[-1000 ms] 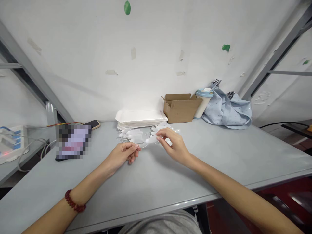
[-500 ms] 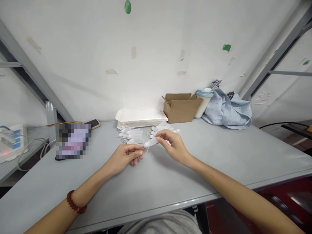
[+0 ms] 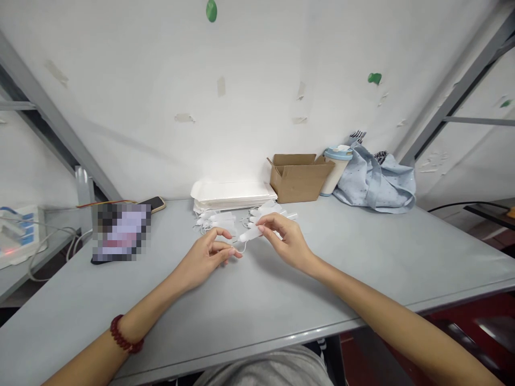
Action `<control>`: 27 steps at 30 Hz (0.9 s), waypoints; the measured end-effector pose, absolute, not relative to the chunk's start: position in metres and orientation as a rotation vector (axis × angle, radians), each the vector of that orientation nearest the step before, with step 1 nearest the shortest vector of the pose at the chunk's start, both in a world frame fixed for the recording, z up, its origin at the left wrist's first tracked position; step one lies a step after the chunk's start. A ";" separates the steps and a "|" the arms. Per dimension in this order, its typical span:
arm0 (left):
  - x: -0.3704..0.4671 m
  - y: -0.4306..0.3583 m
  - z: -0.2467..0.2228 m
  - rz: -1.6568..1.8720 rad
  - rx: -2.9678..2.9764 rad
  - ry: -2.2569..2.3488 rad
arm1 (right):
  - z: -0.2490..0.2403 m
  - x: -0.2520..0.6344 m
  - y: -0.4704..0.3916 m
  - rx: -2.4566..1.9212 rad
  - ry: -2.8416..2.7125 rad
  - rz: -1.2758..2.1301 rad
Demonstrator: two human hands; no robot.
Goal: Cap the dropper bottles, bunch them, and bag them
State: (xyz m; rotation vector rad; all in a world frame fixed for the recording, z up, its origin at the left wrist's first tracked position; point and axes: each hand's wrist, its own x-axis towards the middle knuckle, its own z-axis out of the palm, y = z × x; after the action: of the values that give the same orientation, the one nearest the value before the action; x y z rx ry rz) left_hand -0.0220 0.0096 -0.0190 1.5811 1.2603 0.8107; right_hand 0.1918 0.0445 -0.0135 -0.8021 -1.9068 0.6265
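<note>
Our right hand (image 3: 288, 241) pinched a white piece (image 3: 250, 234), seemingly keeping its cord (image 3: 244, 247) near our left hand (image 3: 204, 261) (whose hold, if any, we couldn't tell).

White wall (image 3: 249, 59) — grey table (image 3: 402, 252)

Power strip (image 3: 27, 234): cut off at left edge. Cup (image 3: 335, 176) — partly hidden by box (image 3: 303, 183). Dark-edged item (image 3: 120, 231) — pixelated, unreadable.
</note>
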 end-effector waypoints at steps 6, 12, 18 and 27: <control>-0.022 0.010 -0.019 0.807 1.622 1.255 | -0.014 0.191 0.044 -0.804 -1.941 0.612; -0.022 0.009 -0.018 0.788 1.630 1.260 | -0.014 0.191 0.044 -0.798 -1.959 0.586; -0.020 0.008 -0.015 0.790 1.619 1.283 | -0.014 0.192 0.044 -0.781 -1.970 0.601; -0.019 0.007 -0.015 0.818 1.626 1.316 | -0.012 0.193 0.044 -0.770 -2.007 0.559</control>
State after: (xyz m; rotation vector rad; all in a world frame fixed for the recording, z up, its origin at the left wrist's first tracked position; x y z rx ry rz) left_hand -0.0189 0.0068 -0.0150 1.6261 1.3163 0.8179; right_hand 0.1928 0.0439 -0.0122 -0.7704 -2.0074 0.5586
